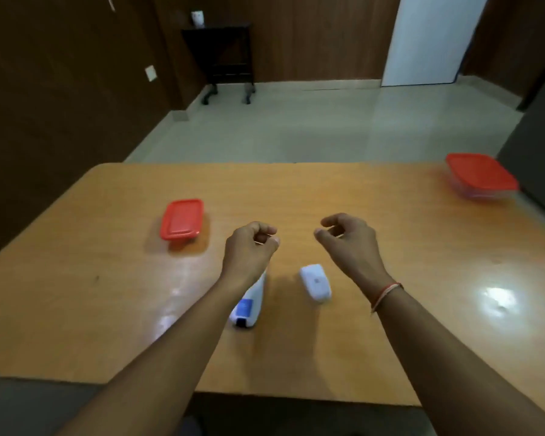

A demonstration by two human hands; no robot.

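Both of my hands hover over the middle of an orange wooden table [390, 325]. My left hand [249, 250] is curled into a loose fist and holds nothing that I can see. My right hand [348, 239] also has its fingers curled, with the thumb near the forefinger, and nothing shows in it. A red thread band circles my right wrist. Under my left wrist lies a white device with a blue label [248, 305], its far end hidden by the wrist. A small white rounded object [316, 282] lies between my forearms.
A small container with a red lid [182, 223] sits on the table's left side. A larger red-lidded clear container [482, 176] stands at the far right corner. Beyond the table are a tiled floor and a dark wheeled stand [227, 55] against the wall.
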